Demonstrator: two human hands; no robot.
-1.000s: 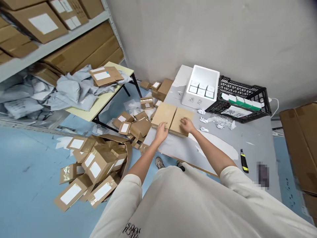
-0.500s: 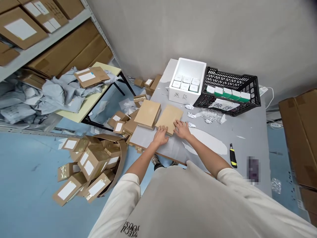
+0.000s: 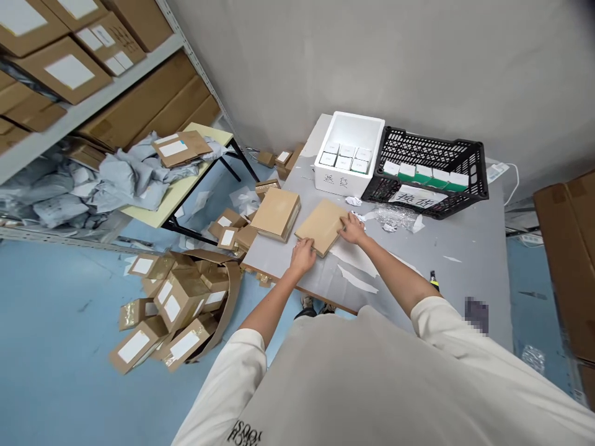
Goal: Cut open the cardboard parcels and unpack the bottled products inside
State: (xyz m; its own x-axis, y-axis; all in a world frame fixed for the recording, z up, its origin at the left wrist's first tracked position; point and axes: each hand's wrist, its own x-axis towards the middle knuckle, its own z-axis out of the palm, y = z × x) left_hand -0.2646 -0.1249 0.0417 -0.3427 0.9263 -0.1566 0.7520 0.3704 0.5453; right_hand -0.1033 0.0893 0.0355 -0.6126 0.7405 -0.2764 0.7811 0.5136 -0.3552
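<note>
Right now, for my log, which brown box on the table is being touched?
The right box: left hand and right hand touch it. The left box lies untouched.

Grey parcels [image 3: 152,191] on yellow table [image 3: 173,199]

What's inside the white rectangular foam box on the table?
The white rectangular foam box holds six visible white-topped cartons in two rows; anything beneath them is covered.

Gray table [image 3: 465,235] — two brown boxes [image 3: 277,210] [image 3: 320,224], white foam box [image 3: 335,185], black crate [image 3: 482,183]
</note>
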